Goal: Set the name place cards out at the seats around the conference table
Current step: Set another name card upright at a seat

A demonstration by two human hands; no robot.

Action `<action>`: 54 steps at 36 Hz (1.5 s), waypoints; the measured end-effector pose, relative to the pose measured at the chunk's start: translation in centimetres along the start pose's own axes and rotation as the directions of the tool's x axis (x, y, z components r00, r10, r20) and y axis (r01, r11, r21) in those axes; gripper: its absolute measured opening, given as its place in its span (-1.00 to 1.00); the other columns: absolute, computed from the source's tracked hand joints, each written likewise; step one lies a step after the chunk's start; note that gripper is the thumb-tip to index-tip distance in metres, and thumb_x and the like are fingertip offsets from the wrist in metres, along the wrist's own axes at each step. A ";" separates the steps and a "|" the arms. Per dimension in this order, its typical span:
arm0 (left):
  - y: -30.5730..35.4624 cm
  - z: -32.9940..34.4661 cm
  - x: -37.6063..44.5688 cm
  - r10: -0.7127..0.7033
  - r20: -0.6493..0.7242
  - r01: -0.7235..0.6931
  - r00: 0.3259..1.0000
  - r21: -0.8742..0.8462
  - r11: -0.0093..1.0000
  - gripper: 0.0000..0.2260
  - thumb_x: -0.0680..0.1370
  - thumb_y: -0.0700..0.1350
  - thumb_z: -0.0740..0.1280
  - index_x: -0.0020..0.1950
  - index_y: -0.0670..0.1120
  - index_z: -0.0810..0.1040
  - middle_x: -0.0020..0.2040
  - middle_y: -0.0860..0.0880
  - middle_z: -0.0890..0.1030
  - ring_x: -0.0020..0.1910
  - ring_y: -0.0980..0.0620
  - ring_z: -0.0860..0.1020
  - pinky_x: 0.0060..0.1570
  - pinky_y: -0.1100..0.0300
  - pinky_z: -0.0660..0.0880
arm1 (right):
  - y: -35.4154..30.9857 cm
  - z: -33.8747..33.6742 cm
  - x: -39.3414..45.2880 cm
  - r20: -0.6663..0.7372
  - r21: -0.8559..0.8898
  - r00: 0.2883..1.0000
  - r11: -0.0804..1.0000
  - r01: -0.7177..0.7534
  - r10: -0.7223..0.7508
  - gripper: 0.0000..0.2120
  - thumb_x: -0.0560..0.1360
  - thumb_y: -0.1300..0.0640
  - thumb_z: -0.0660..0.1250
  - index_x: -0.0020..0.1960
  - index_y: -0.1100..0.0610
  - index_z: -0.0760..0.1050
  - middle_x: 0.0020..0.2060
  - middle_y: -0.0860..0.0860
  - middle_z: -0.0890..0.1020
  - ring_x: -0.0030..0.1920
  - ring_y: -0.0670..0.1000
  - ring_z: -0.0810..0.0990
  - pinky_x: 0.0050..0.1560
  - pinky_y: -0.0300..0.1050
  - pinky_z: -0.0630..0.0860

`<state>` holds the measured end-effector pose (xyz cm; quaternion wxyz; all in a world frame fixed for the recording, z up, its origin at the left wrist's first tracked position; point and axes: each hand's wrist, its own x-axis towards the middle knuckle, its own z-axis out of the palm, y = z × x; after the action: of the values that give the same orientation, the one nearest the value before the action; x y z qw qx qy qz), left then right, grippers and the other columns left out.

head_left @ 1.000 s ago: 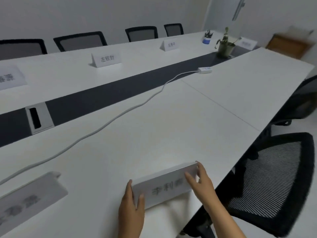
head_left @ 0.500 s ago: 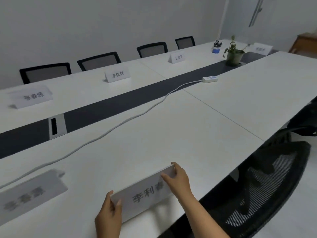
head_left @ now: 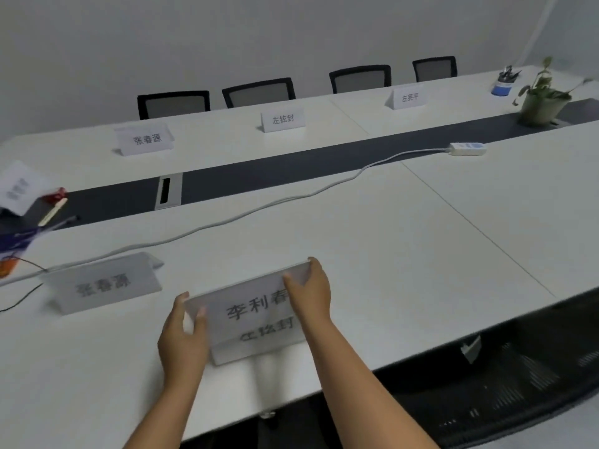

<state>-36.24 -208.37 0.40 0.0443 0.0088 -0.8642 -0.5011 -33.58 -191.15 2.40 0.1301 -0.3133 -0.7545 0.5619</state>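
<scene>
Head view. Held place card [head_left: 256, 311] between both hands, just above the near edge of the conf table [head_left: 405, 241], right of the standing card [head_left: 103, 283] w/ three blurred characters. Left hand [head_left: 183, 341] pinching the card's left end, thumb on the front face, fingers behind. Right hand [head_left: 309, 294] gripping the upper right corner, fingers curled over the top edge. A second card [head_left: 262, 343] visible directly below the held one, printed face toward the camera; cannot tell whether stacked w/ it or resting on the table.

Vs 0.5 s ago: second printed line now showing under the held card; more of the table's left end in view, incl. clutter [head_left: 22, 215] at the far left; far-side cards [head_left: 282, 119] shifted rightward in frame.

Held card's printed face toward the camera, long axis roughly left-right, right end raised and farther away than the left end.
</scene>
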 end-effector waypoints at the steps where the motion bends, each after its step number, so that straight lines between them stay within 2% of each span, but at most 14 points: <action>1: 0.8 0.1 0.0 0.015 -0.009 -0.015 1.000 -0.034 0.999 -0.69 0.53 -0.15 0.23 0.27 -0.12 0.39 0.30 -0.16 0.46 0.30 -0.15 0.40 0.26 -0.01 0.32 | -0.8 -0.7 0.3 0.007 0.029 1.000 0.999 0.022 -0.023 -0.44 0.49 0.12 0.27 0.42 0.18 0.14 0.38 0.11 0.33 0.38 0.08 0.29 0.38 -0.10 0.22; 7: 6.6 2.9 1.2 0.081 -0.010 -0.082 0.997 -0.176 0.981 -0.68 0.56 -0.19 0.16 0.32 -0.14 0.37 0.26 -0.22 0.50 0.27 -0.15 0.44 0.27 0.05 0.34 | -4.5 -6.2 3.6 -0.075 0.008 0.982 0.985 0.174 -0.173 -0.50 0.48 0.13 0.28 0.37 0.15 0.22 0.27 0.10 0.45 0.22 0.06 0.45 0.11 -0.22 0.35; 11: 10.3 7.1 3.7 0.116 0.077 -0.097 0.990 -0.214 0.972 -0.65 0.58 -0.22 0.10 0.38 -0.13 0.31 0.27 -0.11 0.47 0.15 0.04 0.43 0.09 0.29 0.31 | -4.5 -9.2 7.7 -0.149 0.031 0.976 0.986 0.166 -0.160 -0.52 0.47 0.11 0.29 0.34 0.14 0.23 0.17 0.11 0.47 0.05 0.04 0.46 0.11 -0.04 0.44; 13: 11.3 9.6 5.6 0.092 0.168 -0.051 0.982 -0.234 0.971 -0.65 0.58 -0.20 0.10 0.38 -0.12 0.30 0.28 -0.08 0.46 0.14 0.09 0.40 0.08 0.32 0.30 | -3.8 -10.3 9.6 -0.171 0.021 0.976 0.990 0.139 -0.134 -0.54 0.47 0.09 0.30 0.31 0.14 0.25 0.13 0.09 0.48 0.03 0.04 0.46 0.08 -0.02 0.45; 16: 11.5 13.5 8.6 0.019 0.306 0.042 0.952 -0.192 0.980 -0.66 0.59 -0.17 0.10 0.37 -0.13 0.31 0.36 -0.09 0.41 0.30 -0.03 0.39 0.15 0.30 0.25 | -2.1 -11.4 12.2 -0.210 0.026 0.976 0.998 0.060 -0.053 -0.56 0.47 0.09 0.30 0.28 0.14 0.26 0.08 0.07 0.47 0.01 0.04 0.45 0.01 -0.07 0.41; 19: 10.9 17.3 10.7 -0.038 0.410 0.103 0.911 -0.137 0.985 -0.66 0.59 -0.16 0.10 0.37 -0.13 0.31 0.35 -0.12 0.42 0.29 -0.10 0.40 0.12 0.23 0.31 | 0.2 -11.9 14.8 -0.254 0.046 0.967 0.999 -0.022 0.033 -0.55 0.46 0.10 0.31 0.29 0.15 0.26 0.10 0.08 0.47 0.02 0.04 0.45 -0.01 -0.10 0.37; 27: 8.5 23.7 14.0 -0.180 0.517 0.251 0.837 -0.071 0.965 -0.67 0.57 -0.19 0.13 0.33 -0.19 0.36 0.35 -0.13 0.43 0.30 -0.09 0.40 0.15 0.22 0.32 | 4.7 -11.6 20.4 -0.284 0.054 0.939 0.981 -0.188 0.195 -0.49 0.45 0.12 0.31 0.35 0.14 0.25 0.22 0.09 0.47 0.15 0.08 0.46 0.16 0.00 0.43; 31: 7.4 24.3 14.6 -0.116 0.534 0.152 0.838 -0.024 0.988 -0.68 0.56 -0.19 0.15 0.31 -0.18 0.39 0.31 -0.13 0.47 0.25 -0.06 0.45 0.08 0.28 0.31 | 6.0 -11.1 22.1 -0.276 0.079 0.936 0.975 -0.207 0.221 -0.52 0.47 0.13 0.30 0.35 0.12 0.25 0.11 -0.01 0.42 0.08 -0.01 0.40 0.06 -0.13 0.34; 35: 6.3 24.0 15.1 0.037 0.599 -0.021 0.800 -0.034 0.999 -0.71 0.53 -0.19 0.24 0.24 -0.20 0.46 0.24 -0.12 0.54 0.14 0.11 0.46 0.01 0.47 0.28 | 7.3 -11.2 23.2 -0.264 0.094 0.935 0.971 -0.220 0.237 -0.55 0.49 0.12 0.27 0.35 0.09 0.24 0.15 -0.03 0.40 0.13 -0.02 0.38 0.07 -0.16 0.30; 39: 5.7 23.9 16.0 0.141 0.650 -0.172 0.747 -0.016 0.985 -0.73 0.49 -0.17 0.31 0.17 -0.19 0.53 0.19 -0.11 0.58 0.07 0.18 0.45 0.10 0.35 0.32 | 8.0 -11.7 24.0 -0.207 0.106 0.951 0.972 -0.210 0.228 -0.47 0.49 0.10 0.27 0.40 0.02 0.17 0.29 -0.02 0.36 0.29 -0.02 0.33 0.18 -0.18 0.28; 42: 5.6 24.1 16.2 0.182 0.656 -0.241 0.732 -0.001 0.971 -0.73 0.46 -0.19 0.35 0.15 -0.19 0.54 0.18 -0.11 0.59 0.06 0.19 0.45 0.12 0.38 0.30 | 8.0 -11.8 24.9 -0.183 0.082 0.962 0.978 -0.192 0.205 -0.46 0.49 0.07 0.27 0.41 0.01 0.16 0.36 -0.02 0.34 0.36 -0.01 0.30 0.19 -0.20 0.26; 47: 5.8 24.4 16.3 0.197 0.623 -0.249 0.757 -0.003 0.968 -0.72 0.43 -0.21 0.38 0.14 -0.18 0.56 0.15 -0.10 0.60 0.04 0.17 0.47 0.02 0.51 0.27 | 8.2 -11.9 26.2 -0.206 0.097 0.964 0.984 -0.151 0.168 -0.47 0.46 0.10 0.31 0.39 0.01 0.23 0.34 -0.02 0.39 0.36 0.00 0.33 0.29 -0.15 0.28; 50: 6.1 24.7 16.3 0.181 0.600 -0.221 0.779 -0.008 0.975 -0.73 0.43 -0.22 0.38 0.12 -0.18 0.57 0.13 -0.11 0.61 0.00 0.13 0.50 0.01 0.45 0.32 | 8.5 -12.0 26.8 -0.218 0.141 0.964 0.982 -0.125 0.154 -0.60 0.44 0.18 0.34 0.24 0.01 0.37 0.18 -0.05 0.47 0.30 0.01 0.41 0.33 -0.06 0.32; 54: 6.3 25.1 16.3 0.185 0.584 -0.218 0.790 -0.014 0.976 -0.73 0.43 -0.22 0.39 0.12 -0.19 0.57 0.12 -0.11 0.62 -0.01 0.11 0.50 0.04 0.36 0.37 | 8.6 -12.6 27.3 -0.222 0.140 0.963 0.982 -0.124 0.153 -0.62 0.42 0.22 0.35 0.21 0.06 0.40 0.16 -0.05 0.49 0.24 -0.01 0.44 0.31 0.00 0.35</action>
<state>-54.41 -184.50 -5.43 -0.1694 -0.2357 -0.8453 -0.4485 -44.86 -163.15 -5.60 0.1968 -0.4199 -0.6737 0.5753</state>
